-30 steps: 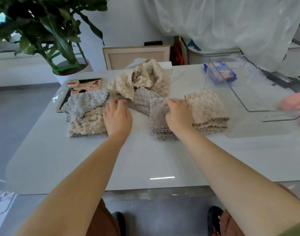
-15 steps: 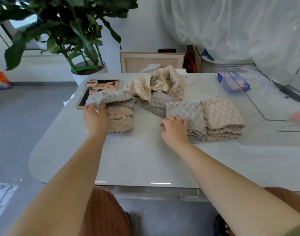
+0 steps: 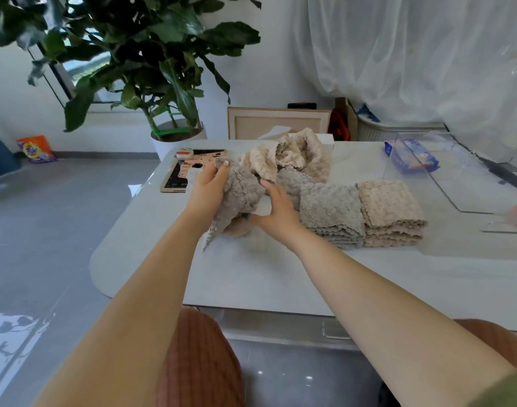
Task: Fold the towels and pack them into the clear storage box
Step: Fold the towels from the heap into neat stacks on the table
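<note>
A: Where is the towel being handled?

B: A grey bundle of towels (image 3: 239, 192) sits just left of centre, partly raised off the bench (image 3: 280, 274), with one corner trailing down to the surface.

A: And the grip?

B: The left hand (image 3: 209, 186) is clamped on the bundle's upper left edge, fingers curled over it. The right hand (image 3: 276, 211) lies against its right side, fingers fairly straight, thumb low.

A: What else is there?

B: Right of that hand, a folded grey stack (image 3: 329, 212) touches a folded beige stack (image 3: 389, 207). A loose heap (image 3: 292, 157) lies behind the bundle. The clear storage box (image 3: 457, 171) stands at the right edge of the frame, well apart from both hands.
</note>
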Available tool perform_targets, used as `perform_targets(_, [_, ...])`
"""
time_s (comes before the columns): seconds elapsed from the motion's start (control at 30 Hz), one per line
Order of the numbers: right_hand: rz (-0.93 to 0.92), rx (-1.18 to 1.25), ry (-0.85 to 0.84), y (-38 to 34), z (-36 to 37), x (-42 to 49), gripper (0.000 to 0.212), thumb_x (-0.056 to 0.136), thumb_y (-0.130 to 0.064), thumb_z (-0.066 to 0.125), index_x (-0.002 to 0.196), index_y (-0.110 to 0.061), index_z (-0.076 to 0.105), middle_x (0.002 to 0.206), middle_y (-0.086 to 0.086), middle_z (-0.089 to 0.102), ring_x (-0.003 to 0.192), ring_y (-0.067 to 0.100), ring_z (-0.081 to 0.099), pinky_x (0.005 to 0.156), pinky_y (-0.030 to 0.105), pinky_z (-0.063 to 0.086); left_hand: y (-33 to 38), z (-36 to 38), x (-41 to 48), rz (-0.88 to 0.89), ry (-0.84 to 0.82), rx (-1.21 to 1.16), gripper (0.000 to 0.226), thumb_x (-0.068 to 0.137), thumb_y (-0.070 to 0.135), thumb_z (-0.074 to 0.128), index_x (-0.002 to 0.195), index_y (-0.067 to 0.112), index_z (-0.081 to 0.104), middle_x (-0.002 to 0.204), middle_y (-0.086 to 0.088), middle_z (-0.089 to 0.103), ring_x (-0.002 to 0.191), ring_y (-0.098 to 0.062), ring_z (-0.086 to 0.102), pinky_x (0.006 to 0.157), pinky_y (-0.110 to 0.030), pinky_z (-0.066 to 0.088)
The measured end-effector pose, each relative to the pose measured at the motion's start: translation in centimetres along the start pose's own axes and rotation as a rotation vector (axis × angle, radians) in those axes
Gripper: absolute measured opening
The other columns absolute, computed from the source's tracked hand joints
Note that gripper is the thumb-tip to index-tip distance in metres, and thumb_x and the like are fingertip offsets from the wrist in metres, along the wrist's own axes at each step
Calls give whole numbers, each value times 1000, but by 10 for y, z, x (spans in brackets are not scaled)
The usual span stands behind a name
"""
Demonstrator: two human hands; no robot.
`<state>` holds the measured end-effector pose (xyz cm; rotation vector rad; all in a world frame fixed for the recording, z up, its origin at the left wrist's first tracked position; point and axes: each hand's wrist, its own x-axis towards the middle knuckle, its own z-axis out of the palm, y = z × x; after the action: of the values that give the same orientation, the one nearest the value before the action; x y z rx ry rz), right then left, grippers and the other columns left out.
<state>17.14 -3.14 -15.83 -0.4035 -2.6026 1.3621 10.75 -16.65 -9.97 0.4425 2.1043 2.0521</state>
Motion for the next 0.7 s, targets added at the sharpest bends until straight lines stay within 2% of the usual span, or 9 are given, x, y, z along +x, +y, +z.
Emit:
perform_targets(0.07, [-10, 111, 27, 2, -3, -2, 41, 78, -41, 67, 119, -41, 59, 152, -6, 32, 140, 20, 29, 112, 52, 27, -1, -1, -9, -71, -30, -75, 27, 102, 29, 42, 113, 13, 61, 108, -8, 70, 101, -20, 68, 80, -33, 56])
perform_targets(0.13, [28, 194, 41, 3, -12, -10, 9, 87, -23, 63, 93, -30, 66, 140, 1, 50, 132, 19, 42, 109, 45, 33, -3, -2, -18, -127, -62, -122, 27, 102, 29, 42, 116, 15, 61, 109, -9, 70, 101, -21, 68, 82, -35, 56])
perform_targets(0.23, [66, 422, 72, -5, -30, -25, 21, 92, -3, 50, 77, -17, 55, 105, 13, 69, 101, 22, 59, 95, 39, 43, -8, -7, -25, -204, -32, -98, 27, 101, 32, 43, 113, 19, 63, 108, -10, 71, 101, -25, 69, 90, -43, 54])
perform_targets(0.33, [61, 377, -64, -12, -43, -35, 15, 90, 0, 52, 96, -14, 49, 120, 18, 62, 107, 22, 54, 84, 28, 43, -10, -7, -30, -289, -44, -56, 33, 99, 37, 45, 117, 14, 61, 109, -15, 70, 102, -29, 68, 95, -49, 51])
perform_targets(0.4, [41, 99, -284, -10, -41, -40, 61, 78, -9, 69, 130, -20, 40, 138, 7, 45, 125, 22, 44, 96, 34, 44, -7, 0, -37, -316, -95, -111, 36, 99, 35, 46, 116, 7, 60, 109, -18, 69, 100, -29, 68, 93, -48, 53])
perform_targets(0.47, [14, 24, -330, -6, -33, -46, 88, 66, -22, 79, 141, -33, 34, 140, -2, 43, 126, 19, 44, 100, 40, 46, 1, 10, -44, -338, -191, -160, 31, 102, 28, 43, 108, 4, 63, 98, -14, 73, 88, -22, 72, 78, -37, 59])
perform_targets(0.57, [59, 341, -144, -8, -30, -57, 28, 87, -1, 57, 110, -16, 63, 98, -1, 63, 82, 4, 55, 70, 19, 50, 8, 21, -50, -329, -326, -181, 29, 103, 25, 41, 110, 7, 62, 100, -11, 72, 87, -21, 70, 77, -36, 60])
perform_targets(0.63, [140, 446, 15, -3, -36, -58, 32, 91, 5, 42, 92, -16, 66, 79, -4, 62, 69, 5, 52, 60, 18, 43, 8, 19, -52, -303, -287, -162, 28, 103, 27, 41, 106, 8, 61, 97, -10, 69, 81, -21, 68, 75, -34, 58])
perform_targets(0.7, [186, 521, 78, 5, -44, -57, 31, 92, 1, 43, 84, -17, 66, 74, -2, 63, 67, 11, 55, 62, 23, 44, -6, 12, -51, -311, -185, -88, 27, 103, 26, 41, 99, 8, 60, 91, -9, 69, 77, -20, 69, 69, -29, 60])
